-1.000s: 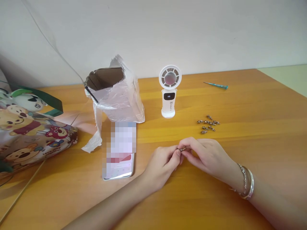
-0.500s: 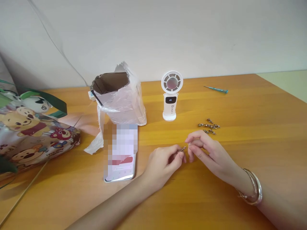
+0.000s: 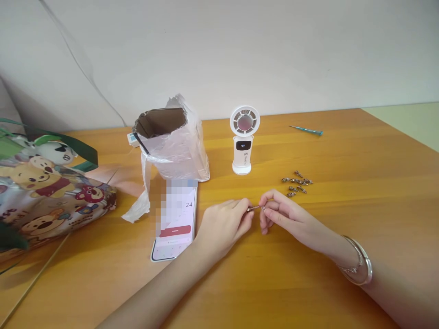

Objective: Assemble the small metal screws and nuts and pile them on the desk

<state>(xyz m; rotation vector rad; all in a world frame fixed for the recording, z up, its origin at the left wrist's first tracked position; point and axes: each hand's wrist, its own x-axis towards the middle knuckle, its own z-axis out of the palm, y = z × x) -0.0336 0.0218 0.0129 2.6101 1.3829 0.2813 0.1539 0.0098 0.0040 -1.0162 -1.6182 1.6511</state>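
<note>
My left hand (image 3: 224, 224) is closed, pinching a small metal screw (image 3: 253, 208) between thumb and fingers; its thin shank points right. My right hand (image 3: 288, 214) is closed too, thumb and index fingertip together at the screw's tip on a tiny pale piece too small to make out. Both hands are just above the wooden table, the fingertips close together. Beyond my right hand lies a loose group of several similar metal screws (image 3: 297, 181), apparently with small parts on them.
A white handheld fan (image 3: 242, 155) stands behind the hands. A teal screwdriver (image 3: 310, 131) lies at the back right. Left of my hands are a phone (image 3: 174, 246), an open box wrapped in plastic (image 3: 185, 155) and a cartoon-print bag (image 3: 51, 192). The wooden table (image 3: 291, 288) extends towards me.
My right fingertips have moved left to meet the screw's tip. The screw now lies more level between both hands. The view has shifted slightly.
</note>
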